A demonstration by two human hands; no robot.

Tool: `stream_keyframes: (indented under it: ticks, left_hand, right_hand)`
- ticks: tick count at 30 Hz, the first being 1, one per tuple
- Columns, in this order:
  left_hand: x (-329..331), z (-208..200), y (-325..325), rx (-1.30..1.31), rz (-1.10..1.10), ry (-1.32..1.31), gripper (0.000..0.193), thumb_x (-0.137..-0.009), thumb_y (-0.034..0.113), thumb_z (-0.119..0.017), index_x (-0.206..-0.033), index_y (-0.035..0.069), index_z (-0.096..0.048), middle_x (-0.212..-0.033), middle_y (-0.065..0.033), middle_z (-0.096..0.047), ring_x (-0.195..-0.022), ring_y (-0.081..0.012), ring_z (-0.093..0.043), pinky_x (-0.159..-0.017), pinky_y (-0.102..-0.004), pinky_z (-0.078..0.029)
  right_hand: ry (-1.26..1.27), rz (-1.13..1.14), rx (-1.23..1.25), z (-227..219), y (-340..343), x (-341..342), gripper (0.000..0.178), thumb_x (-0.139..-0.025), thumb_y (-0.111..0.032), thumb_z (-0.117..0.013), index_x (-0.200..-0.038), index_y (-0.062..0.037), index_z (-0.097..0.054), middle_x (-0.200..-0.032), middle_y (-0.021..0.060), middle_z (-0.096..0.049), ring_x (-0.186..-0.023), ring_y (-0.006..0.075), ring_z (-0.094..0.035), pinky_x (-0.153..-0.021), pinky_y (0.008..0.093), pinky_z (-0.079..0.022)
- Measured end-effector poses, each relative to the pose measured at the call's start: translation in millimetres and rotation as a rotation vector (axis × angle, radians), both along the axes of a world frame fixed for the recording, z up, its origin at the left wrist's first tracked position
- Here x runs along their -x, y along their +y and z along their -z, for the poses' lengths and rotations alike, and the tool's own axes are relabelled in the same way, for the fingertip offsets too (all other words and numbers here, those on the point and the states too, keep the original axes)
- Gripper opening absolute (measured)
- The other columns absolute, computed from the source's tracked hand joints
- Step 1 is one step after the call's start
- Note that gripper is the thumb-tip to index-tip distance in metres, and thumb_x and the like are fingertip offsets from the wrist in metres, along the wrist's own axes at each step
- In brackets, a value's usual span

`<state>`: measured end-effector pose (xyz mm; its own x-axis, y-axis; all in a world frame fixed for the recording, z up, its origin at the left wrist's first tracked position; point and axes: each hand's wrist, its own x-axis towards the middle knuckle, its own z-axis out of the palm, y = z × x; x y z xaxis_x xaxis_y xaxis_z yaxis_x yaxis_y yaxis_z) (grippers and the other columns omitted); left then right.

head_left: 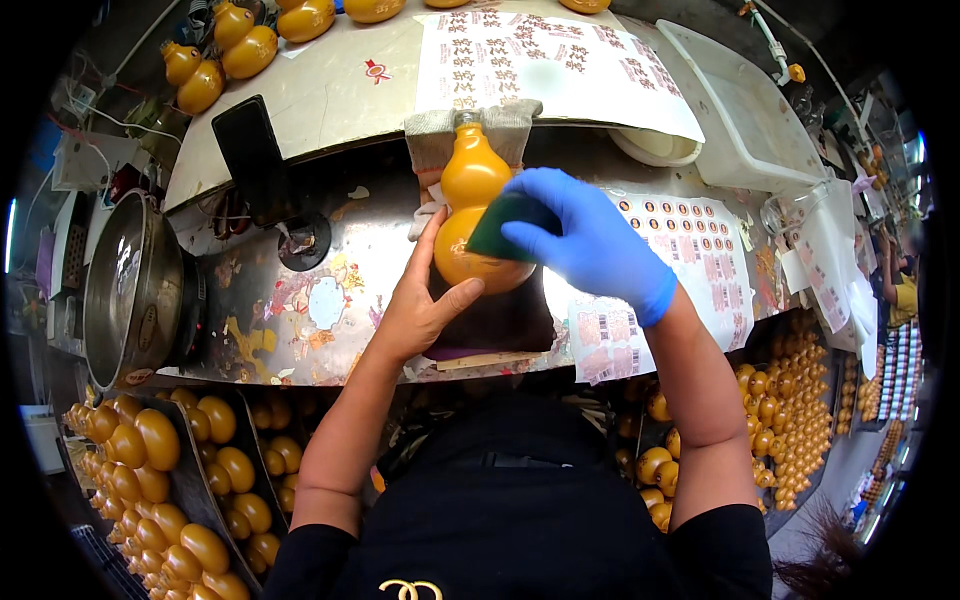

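Observation:
An orange-brown, gourd-shaped bottle [474,180] lies in front of me, its narrow neck pointing away. The neck end rests on a grey cloth [432,140], and the lower bulb is over a dark pad [500,325]. My bare left hand [415,310] cups the lower bulb at its near left, thumb underneath and fingers along the side. In a blue glove, my right hand [590,240] grips a dark green, flat-looking pad [505,230]. That pad presses against the right side of the lower bulb and hides part of it; its exact kind I cannot tell.
Sticker sheets [690,270] lie right of the bottle, with more printed sheets [560,65] on the raised board [330,95]. A phone [250,155] stands upright at left, beside a metal pan [135,290]. A clear plastic bin [740,110] is far right. Gourd bottles [150,500] fill racks below.

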<state>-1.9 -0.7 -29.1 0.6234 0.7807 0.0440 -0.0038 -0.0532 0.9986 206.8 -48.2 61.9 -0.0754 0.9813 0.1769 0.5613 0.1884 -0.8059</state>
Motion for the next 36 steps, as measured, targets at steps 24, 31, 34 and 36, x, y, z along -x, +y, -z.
stream_keyframes:
  ticks: [24, 31, 34, 36]
  left_hand:
    - [-20, -8, 4, 0.129, -0.102, -0.071, 0.066, -0.101, 0.046, -0.036, -0.146, -0.002, -0.025, -0.142, -0.0158, -0.039, -0.131, -0.0230, -0.040, -0.110, -0.0332, -0.029]
    - [-20, -9, -1, 0.113, -0.128, -0.070, 0.069, -0.101, 0.051, -0.029, -0.149, 0.001, -0.022, -0.147, -0.0149, -0.036, -0.134, -0.0235, -0.038, -0.112, -0.0334, -0.026]
    - [-15, -1, -2, 0.094, -0.072, -0.034, 0.069, -0.101, 0.051, -0.029, -0.149, 0.001, -0.021, -0.148, -0.0156, -0.032, -0.136, -0.0237, -0.034, -0.113, -0.0335, -0.024]
    - [-13, -3, 2, 0.051, -0.064, 0.030, 0.070, -0.101, 0.053, -0.027, -0.149, 0.003, -0.023, -0.148, -0.0147, -0.034, -0.137, -0.0237, -0.033, -0.114, -0.0331, -0.022]
  right_hand:
    - [0.460, 0.572, -0.119, 71, -34, 18, 0.032, -0.089, -0.019, -0.067, -0.111, -0.0008, -0.053, -0.097, 0.0100, -0.065, -0.088, 0.0138, -0.061, -0.078, 0.0287, -0.051]
    - [0.476, 0.626, -0.234, 67, -47, 39, 0.036, -0.088, -0.019, -0.068, -0.115, -0.0025, -0.052, -0.099, 0.0097, -0.063, -0.089, 0.0155, -0.060, -0.079, 0.0290, -0.050]
    - [0.502, 0.639, -0.191, 84, -43, 42, 0.037, -0.088, -0.019, -0.068, -0.116, -0.0021, -0.051, -0.101, 0.0101, -0.061, -0.091, 0.0160, -0.059, -0.080, 0.0290, -0.049]
    - [0.478, 0.661, -0.191, 89, -45, 39, 0.037, -0.088, -0.019, -0.068, -0.117, -0.0017, -0.050, -0.103, 0.0106, -0.061, -0.092, 0.0160, -0.059, -0.080, 0.0289, -0.049]
